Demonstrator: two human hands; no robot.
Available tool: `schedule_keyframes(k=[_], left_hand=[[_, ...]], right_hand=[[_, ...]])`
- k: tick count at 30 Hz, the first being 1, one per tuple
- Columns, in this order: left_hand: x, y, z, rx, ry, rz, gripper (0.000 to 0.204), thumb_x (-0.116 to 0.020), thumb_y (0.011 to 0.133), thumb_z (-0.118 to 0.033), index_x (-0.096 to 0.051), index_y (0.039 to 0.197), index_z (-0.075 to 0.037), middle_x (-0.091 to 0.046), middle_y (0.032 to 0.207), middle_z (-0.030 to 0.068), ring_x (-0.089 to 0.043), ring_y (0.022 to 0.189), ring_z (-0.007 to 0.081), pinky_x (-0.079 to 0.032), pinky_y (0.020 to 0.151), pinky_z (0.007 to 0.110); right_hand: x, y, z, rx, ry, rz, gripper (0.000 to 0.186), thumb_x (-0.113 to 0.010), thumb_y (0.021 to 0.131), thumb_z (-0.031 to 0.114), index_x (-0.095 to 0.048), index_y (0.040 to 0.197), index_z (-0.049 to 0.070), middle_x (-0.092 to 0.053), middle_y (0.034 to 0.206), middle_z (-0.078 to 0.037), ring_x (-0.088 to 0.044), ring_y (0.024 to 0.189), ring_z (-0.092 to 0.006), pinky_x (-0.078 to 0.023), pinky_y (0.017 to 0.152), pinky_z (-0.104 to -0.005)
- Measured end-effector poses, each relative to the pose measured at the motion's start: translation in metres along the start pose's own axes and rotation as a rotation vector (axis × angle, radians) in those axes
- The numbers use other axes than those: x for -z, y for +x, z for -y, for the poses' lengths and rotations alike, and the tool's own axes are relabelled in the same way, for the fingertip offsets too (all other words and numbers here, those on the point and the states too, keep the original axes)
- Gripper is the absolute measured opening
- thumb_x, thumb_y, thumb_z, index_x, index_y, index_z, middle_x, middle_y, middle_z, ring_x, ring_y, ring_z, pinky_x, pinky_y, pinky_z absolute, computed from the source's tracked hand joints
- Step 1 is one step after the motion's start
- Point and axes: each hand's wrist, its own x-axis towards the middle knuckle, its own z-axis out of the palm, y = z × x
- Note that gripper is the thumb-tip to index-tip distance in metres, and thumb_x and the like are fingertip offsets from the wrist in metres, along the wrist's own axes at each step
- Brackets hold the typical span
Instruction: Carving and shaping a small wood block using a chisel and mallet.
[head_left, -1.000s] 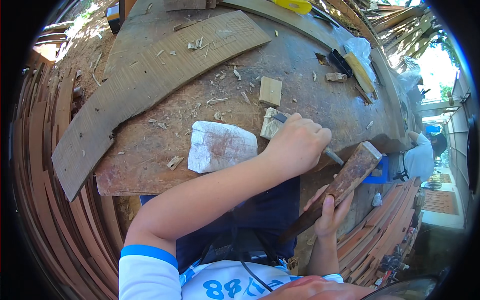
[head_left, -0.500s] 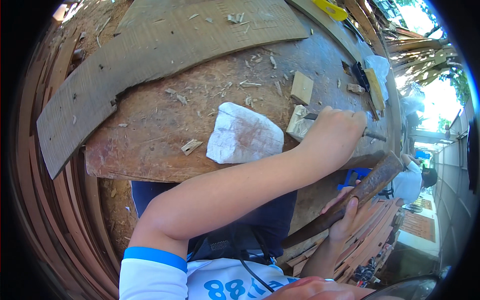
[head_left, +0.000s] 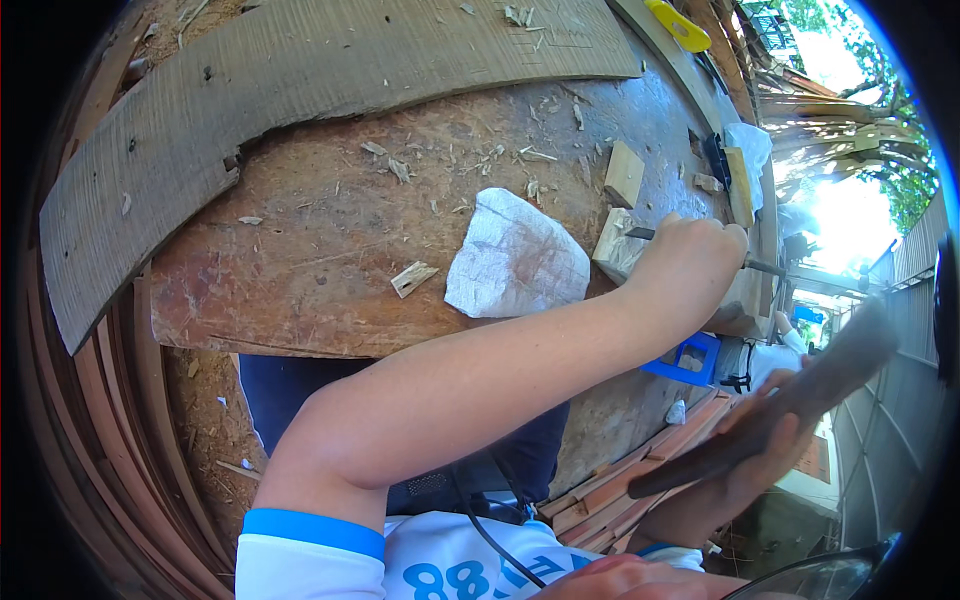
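Note:
My left hand (head_left: 688, 262) grips a chisel (head_left: 763, 268), whose metal blade lies across a pale carved wooden block (head_left: 613, 244) near the bench's right front edge. My right hand (head_left: 765, 455) is closed around a long dark wooden mallet (head_left: 835, 375), blurred and held beyond the bench edge at the right. A stained white cloth (head_left: 515, 258) rests left of the block, and a small light wood piece (head_left: 624, 173) sits just behind it. Wood chips are scattered over the scuffed bench (head_left: 260, 290).
A long curved board (head_left: 150, 190) spans the bench's back left. A yellow-handled tool (head_left: 678, 22) and plastic bag (head_left: 745, 140) lie at the back right. A blue stool (head_left: 682, 358), stacked boards (head_left: 100, 420) and a person in white (head_left: 768, 362) are around the bench.
My right hand and the mallet have swung up and to the right, now blurred. The view has shifted, so the bench and my left hand with the chisel appear farther right.

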Motion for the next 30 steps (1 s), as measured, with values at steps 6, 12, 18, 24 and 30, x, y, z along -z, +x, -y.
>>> schedule_keyframes(k=[6, 12, 18, 24, 30], left_hand=[[-0.001, -0.002, 0.0, -0.007, 0.055, -0.011, 0.011, -0.067, 0.081, -0.004, -0.065, 0.091, -0.006, -0.073, 0.086, 0.012, -0.073, 0.088, 0.0288, -0.051, 0.083, 0.044], [-0.006, 0.002, -0.008, -0.038, 0.028, 0.049, 0.007, -0.059, 0.085, -0.003, -0.061, 0.091, -0.004, -0.07, 0.087, 0.0157, -0.069, 0.088, 0.0357, -0.048, 0.081, 0.047], [-0.002, -0.014, 0.001, -0.057, 0.132, 0.131, 0.006, -0.06, 0.084, -0.005, -0.062, 0.09, -0.007, -0.069, 0.086, 0.0115, -0.07, 0.088, 0.0313, -0.048, 0.081, 0.044], [-0.003, -0.014, 0.007, -0.132, 0.276, 0.182, 0.009, -0.063, 0.082, -0.007, -0.062, 0.09, -0.008, -0.068, 0.084, 0.0092, -0.069, 0.087, 0.03, -0.047, 0.078, 0.042], [-0.005, -0.011, 0.007, -0.168, 0.403, 0.227, 0.007, -0.064, 0.079, -0.008, -0.06, 0.085, -0.01, -0.067, 0.08, 0.0077, -0.069, 0.084, 0.029, -0.046, 0.077, 0.043]], right_hand=[[0.04, 0.016, 0.02, -0.234, -0.1, 0.159, 0.089, -0.068, 0.092, 0.047, -0.031, 0.149, -0.011, -0.059, 0.115, -0.02, -0.067, 0.066, -0.0238, -0.056, 0.061, -0.0311], [0.017, 0.013, 0.036, -0.063, -0.113, -0.031, 0.08, -0.067, 0.092, 0.048, -0.04, 0.141, -0.009, -0.057, 0.085, -0.01, -0.06, 0.056, -0.0173, -0.051, 0.059, -0.0267], [0.03, -0.01, -0.007, -0.251, -0.205, 0.268, 0.07, -0.063, 0.099, 0.046, -0.042, 0.142, -0.005, -0.058, 0.085, -0.012, -0.058, 0.055, -0.0181, -0.051, 0.051, -0.0297], [0.025, -0.034, -0.029, -0.226, -0.155, 0.097, 0.08, -0.067, 0.095, 0.052, -0.04, 0.142, -0.007, -0.061, 0.089, -0.014, -0.064, 0.063, -0.0211, -0.052, 0.055, -0.0286], [0.022, -0.056, -0.071, -0.155, -0.278, 0.216, 0.08, -0.065, 0.097, 0.05, -0.037, 0.146, -0.007, -0.062, 0.103, -0.014, -0.067, 0.086, -0.0209, -0.057, 0.077, -0.033]])
